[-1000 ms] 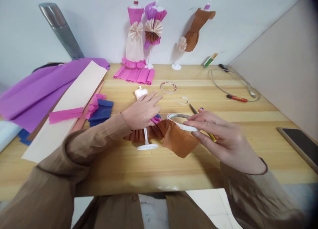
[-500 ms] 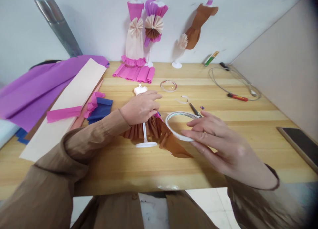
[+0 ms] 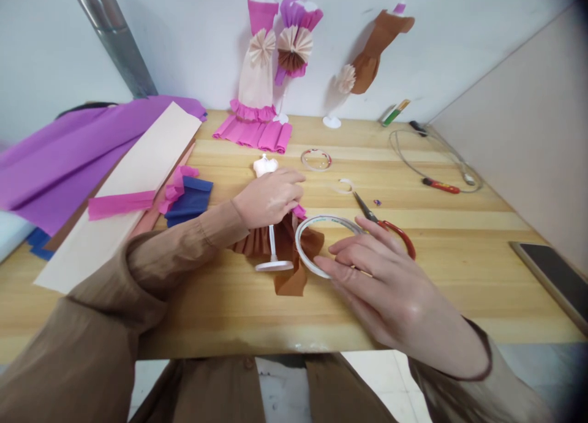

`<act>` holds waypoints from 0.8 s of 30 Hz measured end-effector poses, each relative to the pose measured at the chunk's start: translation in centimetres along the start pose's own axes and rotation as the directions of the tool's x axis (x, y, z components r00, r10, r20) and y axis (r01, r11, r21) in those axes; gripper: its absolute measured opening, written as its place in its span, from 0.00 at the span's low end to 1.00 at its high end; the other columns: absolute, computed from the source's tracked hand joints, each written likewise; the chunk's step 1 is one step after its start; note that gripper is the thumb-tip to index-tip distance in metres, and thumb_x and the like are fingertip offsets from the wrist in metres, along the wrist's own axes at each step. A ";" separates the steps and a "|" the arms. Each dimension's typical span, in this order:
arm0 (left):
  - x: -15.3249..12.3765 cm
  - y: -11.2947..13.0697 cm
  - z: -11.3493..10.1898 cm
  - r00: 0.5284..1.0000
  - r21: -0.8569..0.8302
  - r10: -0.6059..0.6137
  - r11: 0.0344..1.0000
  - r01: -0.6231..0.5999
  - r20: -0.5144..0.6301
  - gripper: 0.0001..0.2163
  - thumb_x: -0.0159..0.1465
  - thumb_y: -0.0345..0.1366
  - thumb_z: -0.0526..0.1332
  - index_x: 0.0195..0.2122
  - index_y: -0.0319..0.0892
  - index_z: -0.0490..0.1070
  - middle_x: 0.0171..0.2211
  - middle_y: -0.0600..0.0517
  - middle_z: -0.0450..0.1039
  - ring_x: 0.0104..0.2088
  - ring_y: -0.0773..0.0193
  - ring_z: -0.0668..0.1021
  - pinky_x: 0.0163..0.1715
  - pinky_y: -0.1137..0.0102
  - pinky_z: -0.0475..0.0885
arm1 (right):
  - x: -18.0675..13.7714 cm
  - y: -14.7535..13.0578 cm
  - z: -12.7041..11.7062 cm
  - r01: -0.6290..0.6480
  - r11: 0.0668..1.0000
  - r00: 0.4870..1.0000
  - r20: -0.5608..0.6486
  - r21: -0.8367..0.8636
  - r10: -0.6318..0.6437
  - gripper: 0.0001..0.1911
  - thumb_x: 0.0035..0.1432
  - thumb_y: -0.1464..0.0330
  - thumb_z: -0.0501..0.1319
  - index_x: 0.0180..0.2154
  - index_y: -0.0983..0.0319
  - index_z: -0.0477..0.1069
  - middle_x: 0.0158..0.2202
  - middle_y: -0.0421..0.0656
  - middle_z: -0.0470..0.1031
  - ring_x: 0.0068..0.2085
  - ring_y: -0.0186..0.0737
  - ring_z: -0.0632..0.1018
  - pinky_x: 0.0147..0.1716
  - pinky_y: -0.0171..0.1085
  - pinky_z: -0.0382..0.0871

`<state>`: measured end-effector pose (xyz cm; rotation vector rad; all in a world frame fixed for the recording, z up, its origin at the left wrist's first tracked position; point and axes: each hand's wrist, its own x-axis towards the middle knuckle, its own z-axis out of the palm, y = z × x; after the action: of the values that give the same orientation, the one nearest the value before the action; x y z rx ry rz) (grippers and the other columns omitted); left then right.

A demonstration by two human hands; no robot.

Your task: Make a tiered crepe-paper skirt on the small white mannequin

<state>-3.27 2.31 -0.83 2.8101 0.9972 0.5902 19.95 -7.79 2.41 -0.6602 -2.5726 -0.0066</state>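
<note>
My left hand (image 3: 269, 198) is closed around the middle of a small white dress-form mannequin (image 3: 265, 166), its fingers wrapped over the waist. Gathered brown crepe paper (image 3: 252, 242) hangs around the mannequin's stem, and a loose strip end (image 3: 290, 282) trails beside the white round base (image 3: 274, 265). A bit of pink paper (image 3: 299, 211) shows by my left fingertips. Between thumb and fingers, my right hand (image 3: 390, 282) grips a roll of tape (image 3: 301, 251), held just right of the brown paper. Red-handled scissors (image 3: 365, 207) lie behind that hand, partly covered.
Purple (image 3: 105, 141), cream (image 3: 147, 147) and blue (image 3: 190, 199) crepe paper are piled at left. Dressed mannequins (image 3: 257, 74) stand along the wall. A smaller tape ring (image 3: 316, 160), a cable (image 3: 399, 157), a red-handled tool (image 3: 441, 185) and a phone (image 3: 551, 279) lie on the table.
My right hand has brought the tape roll left and lower, close to the brown paper, uncovering the scissors' red handles. The loose brown strip has swung left. My left hand keeps its hold.
</note>
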 end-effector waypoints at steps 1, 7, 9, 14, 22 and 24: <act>0.0 0.0 0.0 1.000 -0.004 -0.002 1.000 0.002 0.003 0.13 0.70 0.30 0.53 0.33 0.35 0.76 0.54 0.36 0.75 0.55 0.49 0.76 0.57 0.54 0.71 | 0.0 -0.1 0.0 0.008 1.000 1.000 0.012 0.004 -0.008 0.14 0.60 0.80 0.59 0.46 0.65 0.75 0.33 0.45 0.77 0.38 0.43 0.78 0.60 0.60 0.66; 0.1 -0.2 -0.3 0.999 -0.037 -0.035 0.999 0.036 0.025 0.11 0.69 0.28 0.53 0.33 0.36 0.73 0.50 0.37 0.76 0.52 0.51 0.77 0.57 0.55 0.71 | 0.1 -0.4 0.2 -0.004 0.995 1.000 0.031 0.098 0.001 0.13 0.61 0.79 0.59 0.47 0.66 0.73 0.34 0.46 0.76 0.37 0.41 0.77 0.59 0.61 0.68; 0.1 -0.3 -0.5 0.999 -0.072 -0.028 0.997 0.031 0.040 0.10 0.69 0.28 0.53 0.33 0.37 0.73 0.50 0.38 0.76 0.52 0.53 0.77 0.56 0.56 0.70 | -0.1 -0.3 0.3 -0.017 0.996 1.000 0.012 0.092 0.016 0.14 0.61 0.79 0.59 0.48 0.66 0.73 0.35 0.47 0.76 0.38 0.41 0.77 0.59 0.61 0.67; -0.2 -1.1 -1.2 0.994 -0.145 0.039 0.989 -0.024 0.101 0.09 0.68 0.31 0.57 0.36 0.37 0.76 0.52 0.38 0.75 0.55 0.52 0.76 0.58 0.57 0.69 | -0.4 0.1 0.6 -0.028 0.996 1.000 0.007 0.085 0.027 0.14 0.61 0.79 0.60 0.49 0.66 0.72 0.36 0.48 0.76 0.40 0.42 0.78 0.59 0.61 0.66; -0.9 -2.5 -1.0 0.965 -0.084 0.235 0.971 -0.226 0.121 0.17 0.60 0.29 0.66 0.51 0.34 0.76 0.63 0.27 0.65 0.65 0.40 0.68 0.62 0.48 0.65 | -0.7 0.3 0.9 -0.036 0.996 0.999 -0.014 0.085 0.038 0.15 0.62 0.79 0.60 0.50 0.66 0.71 0.38 0.48 0.76 0.41 0.41 0.77 0.59 0.62 0.66; -0.7 -2.2 -0.8 0.967 -0.043 0.225 0.974 -0.222 0.115 0.14 0.60 0.25 0.63 0.47 0.35 0.77 0.61 0.30 0.68 0.63 0.42 0.70 0.62 0.49 0.66 | -0.7 0.4 0.9 -0.029 0.996 0.999 -0.021 0.086 0.031 0.15 0.62 0.79 0.60 0.51 0.66 0.71 0.38 0.48 0.76 0.41 0.41 0.77 0.59 0.61 0.66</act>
<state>-5.37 3.61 -0.81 2.9126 0.6497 0.4469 20.26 -7.66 1.20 -0.6625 -2.5263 0.1049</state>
